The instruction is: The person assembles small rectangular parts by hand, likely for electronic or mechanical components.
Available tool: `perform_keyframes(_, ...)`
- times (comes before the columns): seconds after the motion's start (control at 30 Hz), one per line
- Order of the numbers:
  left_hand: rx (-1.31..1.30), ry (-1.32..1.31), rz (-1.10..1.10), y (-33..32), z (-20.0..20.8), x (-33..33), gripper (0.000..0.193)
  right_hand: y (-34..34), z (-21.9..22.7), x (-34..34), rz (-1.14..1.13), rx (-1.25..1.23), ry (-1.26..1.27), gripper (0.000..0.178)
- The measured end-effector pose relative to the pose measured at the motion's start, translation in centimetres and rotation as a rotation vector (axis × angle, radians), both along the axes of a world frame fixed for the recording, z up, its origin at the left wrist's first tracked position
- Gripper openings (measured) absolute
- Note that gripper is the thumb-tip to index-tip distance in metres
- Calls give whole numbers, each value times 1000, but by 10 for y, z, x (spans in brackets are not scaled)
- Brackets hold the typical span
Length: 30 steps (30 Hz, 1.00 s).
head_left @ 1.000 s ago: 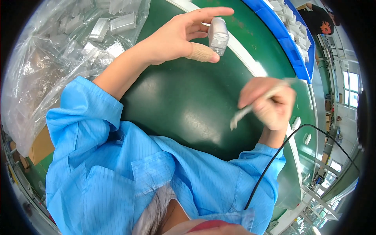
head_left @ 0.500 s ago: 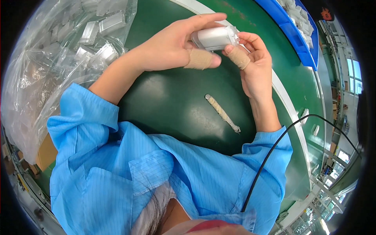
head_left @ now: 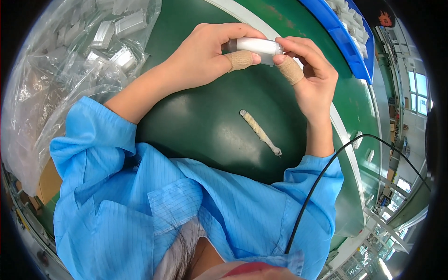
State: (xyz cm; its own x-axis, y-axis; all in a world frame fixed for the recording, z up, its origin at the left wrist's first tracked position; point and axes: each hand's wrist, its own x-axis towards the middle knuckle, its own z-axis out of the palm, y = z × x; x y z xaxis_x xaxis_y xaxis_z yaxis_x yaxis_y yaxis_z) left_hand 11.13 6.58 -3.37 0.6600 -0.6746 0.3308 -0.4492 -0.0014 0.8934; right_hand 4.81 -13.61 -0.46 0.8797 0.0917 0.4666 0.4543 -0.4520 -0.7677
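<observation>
Nearest me: my light-blue, pinstriped cloth shirt (head_left: 126, 205), cuffs pushed back on both forearms. A thin black cable (head_left: 366, 135) passes in front of my right sleeve and loops out to the right.

On the smooth dark-green tabletop (head_left: 186, 121), a slim stick wrapped in pale yellowish tape (head_left: 257, 129) lies slantwise, well apart from both hands.

Beyond it, my left hand (head_left: 205, 51) and right hand (head_left: 315, 74) hold one white, blocky piece with a clear casing (head_left: 257, 45) between them, above the table. Left grip narrow, thumb and fingers on its left end; right thumb and fingertips pinch the right end. Tan wrapping (head_left: 290, 70) on each thumb.

To the left: a large clear plastic bag (head_left: 46, 121) with white rectangular pieces (head_left: 130, 24).

Farther: a curved white strip (head_left: 245, 16), then a blue plastic bin (head_left: 343, 44) heaped with small white parts (head_left: 350, 21). Farthest right, bright windows (head_left: 418, 92).
</observation>
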Motion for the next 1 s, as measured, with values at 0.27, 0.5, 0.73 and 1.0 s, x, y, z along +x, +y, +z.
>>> perform_keyframes(0.27, 32, 21, -93, 5, -1, 10, 35, 1, 0, 0, 11, 137, 147, 26)
perform_keyframes(0.5, -34, 132, -102, 1, -3, 4, 37, -3, -7, 0, 84, 133, 45, 27)
perform_keyframes(0.73, -459, -67, -59, -10, -9, 2, 37, 4, -4, 11, -50, 1275, 445, 67)
perform_keyframes(1.0, -399, -228, 101, -13, -16, -2, 39, 36, -7, 1, 325, 967, 628, 66)
